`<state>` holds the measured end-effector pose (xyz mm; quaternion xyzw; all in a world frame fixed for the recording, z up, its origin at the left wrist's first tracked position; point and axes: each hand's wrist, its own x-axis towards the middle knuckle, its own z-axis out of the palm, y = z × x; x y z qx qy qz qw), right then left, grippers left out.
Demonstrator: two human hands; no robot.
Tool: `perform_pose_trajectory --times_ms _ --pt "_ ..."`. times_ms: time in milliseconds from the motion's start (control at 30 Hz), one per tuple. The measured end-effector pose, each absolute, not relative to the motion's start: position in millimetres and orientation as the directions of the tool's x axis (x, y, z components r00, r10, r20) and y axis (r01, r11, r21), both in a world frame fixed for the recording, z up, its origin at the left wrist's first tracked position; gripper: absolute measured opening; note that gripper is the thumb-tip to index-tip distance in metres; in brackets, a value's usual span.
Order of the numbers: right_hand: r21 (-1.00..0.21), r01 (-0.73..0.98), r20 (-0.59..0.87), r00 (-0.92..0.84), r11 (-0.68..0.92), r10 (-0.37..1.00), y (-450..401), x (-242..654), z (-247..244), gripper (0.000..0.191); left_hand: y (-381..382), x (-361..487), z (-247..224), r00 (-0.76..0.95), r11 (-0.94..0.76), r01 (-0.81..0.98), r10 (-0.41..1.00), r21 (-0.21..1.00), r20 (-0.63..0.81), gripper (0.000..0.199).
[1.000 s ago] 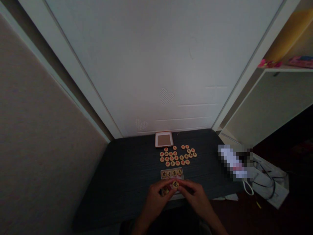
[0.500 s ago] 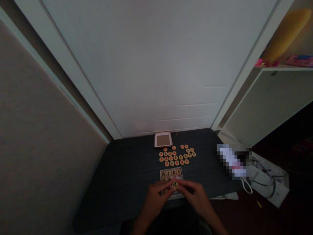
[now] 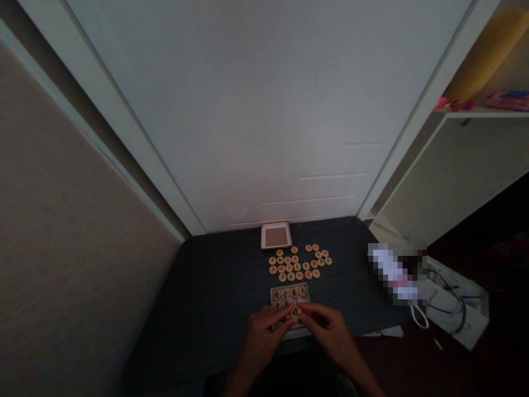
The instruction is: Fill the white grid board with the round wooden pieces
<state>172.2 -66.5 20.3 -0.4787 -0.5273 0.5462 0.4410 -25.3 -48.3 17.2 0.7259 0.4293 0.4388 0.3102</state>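
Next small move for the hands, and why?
Probably lower the black-marked piece into the box: the left hand and right hand pinch it just above, and the far row of four pieces already sits inside. I'd tilt the fingers aside first if needed; they hide much of the nearer part, so I can't tell which spot is free.

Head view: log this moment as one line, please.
left hand: pinching disc | right hand: pinching same disc | open box: below hands, partly hidden
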Motion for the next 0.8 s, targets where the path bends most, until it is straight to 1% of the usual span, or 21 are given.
perform_pose_trajectory --times_ms 133,333,500,633,733,800 --pt "-0.998 0.002 -0.061 -0.146 -0.061 0.987 -66 171 19 0.035 -48 -27 16 0.259 -0.459 0.359 0.885 0.813 0.386 0.028" --pt "-0.996 -0.053 -0.061 -0.151 -0.07 0.987 -65 169 16 0.038 -48 -29 20 0.282 -0.446 0.365 0.89 0.817 0.359 0.027" --pt "-0.996 -0.034 -0.072 -0.156 -0.078 0.985 -64 170 16 0.041 -49 -27 22 0.281 -0.4 0.365 0.908 0.841 0.31 0.024" --pt "-0.996 -0.001 -0.084 -0.137 -0.085 0.987 -64 171 16 0.045 -49 -27 22 0.292 -0.407 0.356 0.904 0.841 0.314 0.024" --pt "-0.996 0.043 -0.086 -0.125 -0.082 0.988 -65 171 15 0.044 -48 -28 25 0.315 -0.419 0.35 0.895 0.838 0.315 0.019" --pt "-0.995 0.039 -0.097 -0.14 -0.092 0.985 -65 171 14 0.041 -48 -28 27 0.324 -0.417 0.343 0.893 0.841 0.311 0.017"
